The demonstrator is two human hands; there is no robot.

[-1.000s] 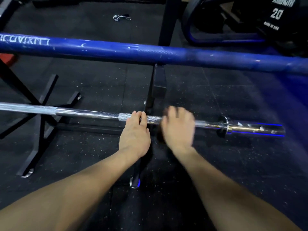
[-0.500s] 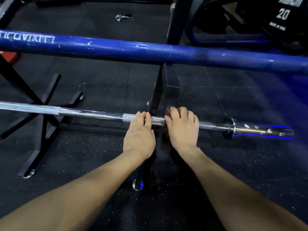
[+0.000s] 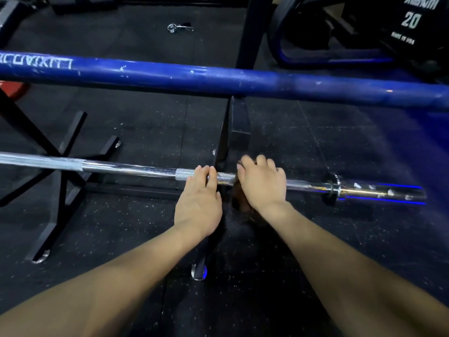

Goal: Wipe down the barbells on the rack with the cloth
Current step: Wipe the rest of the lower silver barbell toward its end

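Two barbells, chrome barbell (image 3: pixel 126 168) under both hands, left hand (image 3: pixel 198 203) gripping it, right hand (image 3: pixel 263 184) clutching brown cloth (image 3: pixel 240 200) on it, blue barbell (image 3: pixel 218 80) beyond

"20" on black weight plate (image 3: pixel 398 23)
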